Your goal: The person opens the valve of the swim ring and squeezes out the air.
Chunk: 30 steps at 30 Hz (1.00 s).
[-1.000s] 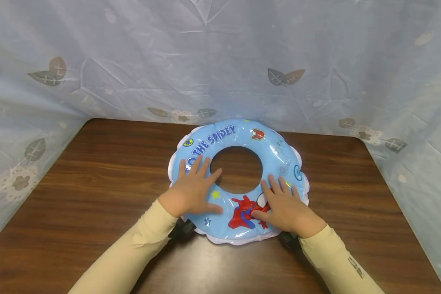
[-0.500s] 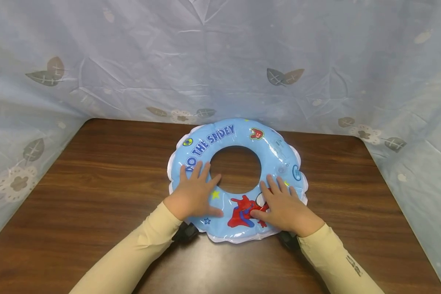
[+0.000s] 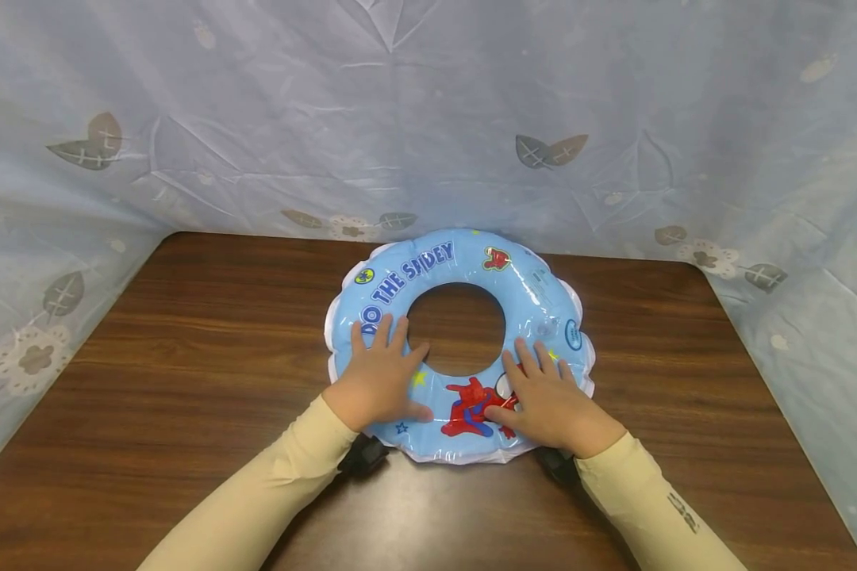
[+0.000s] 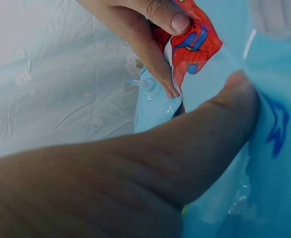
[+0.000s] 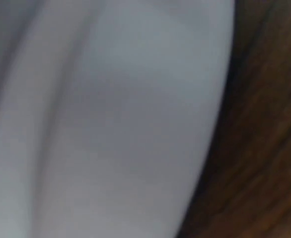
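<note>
A light blue inflatable swim ring with a white scalloped edge lies on the wooden table, printed with lettering, stars and a red cartoon figure. On its near left part rests my left hand, fingers spread and thumb pointing inward. My right hand lies spread on the near right part, its thumb over the red figure. In the left wrist view the left thumb presses into the blue vinyl, and the right hand shows beyond it. The right wrist view holds only the ring's blurred pale side beside dark wood.
The brown wooden table extends to both sides of the ring. Behind it hangs a pale curtain with leaf and flower prints, close to the ring's far edge. A dark wrist device sits under the left wrist.
The ring's near edge sits slightly higher in the head view than before. Both hands stay spread on it; the left fingertips have drawn back slightly toward the person.
</note>
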### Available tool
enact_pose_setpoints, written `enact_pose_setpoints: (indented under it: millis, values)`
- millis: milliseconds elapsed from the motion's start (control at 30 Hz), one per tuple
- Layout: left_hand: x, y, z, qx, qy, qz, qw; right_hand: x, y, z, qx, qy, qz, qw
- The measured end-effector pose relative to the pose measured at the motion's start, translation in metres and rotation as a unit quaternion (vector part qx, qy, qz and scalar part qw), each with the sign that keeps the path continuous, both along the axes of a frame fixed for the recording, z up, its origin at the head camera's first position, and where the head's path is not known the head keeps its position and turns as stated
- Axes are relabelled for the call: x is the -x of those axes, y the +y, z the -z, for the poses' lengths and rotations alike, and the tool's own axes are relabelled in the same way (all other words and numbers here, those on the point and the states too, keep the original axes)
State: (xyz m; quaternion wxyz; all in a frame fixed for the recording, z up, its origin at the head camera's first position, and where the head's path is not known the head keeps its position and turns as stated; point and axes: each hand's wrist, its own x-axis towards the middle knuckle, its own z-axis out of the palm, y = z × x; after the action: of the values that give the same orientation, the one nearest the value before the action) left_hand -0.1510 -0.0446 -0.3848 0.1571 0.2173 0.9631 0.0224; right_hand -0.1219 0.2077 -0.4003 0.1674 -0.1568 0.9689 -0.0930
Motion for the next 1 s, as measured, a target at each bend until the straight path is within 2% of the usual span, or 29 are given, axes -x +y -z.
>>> enact_pose_setpoints:
  millis: [300, 500, 600, 733, 867, 1000]
  values:
    - [-0.001, 0.000, 0.001, 0.002, 0.009, 0.000, 1.0000, 0.001, 0.000, 0.000, 0.002, -0.002, 0.001, 1.0000]
    - [0.000, -0.003, 0.000, 0.003, -0.001, 0.004, 1.0000, 0.000, 0.001, -0.001, 0.018, -0.012, 0.005, 0.9998]
    - [0.001, -0.005, -0.003, -0.007, -0.005, 0.015, 0.9999, 0.000, 0.002, -0.003, 0.022, -0.012, 0.005, 0.9997]
    - [-0.001, -0.006, -0.007, -0.030, -0.012, 0.067, 0.9972, -0.003, 0.001, -0.007, 0.021, -0.001, -0.004, 0.9998]
    - [-0.004, -0.005, -0.009, -0.042, -0.037, 0.142, 0.9882, -0.006, 0.000, -0.012, 0.013, 0.003, -0.030, 0.9995]
    - [-0.006, -0.003, -0.007, -0.043, -0.047, 0.174, 0.9826, -0.008, -0.003, -0.014, 0.006, 0.001, -0.040, 0.9992]
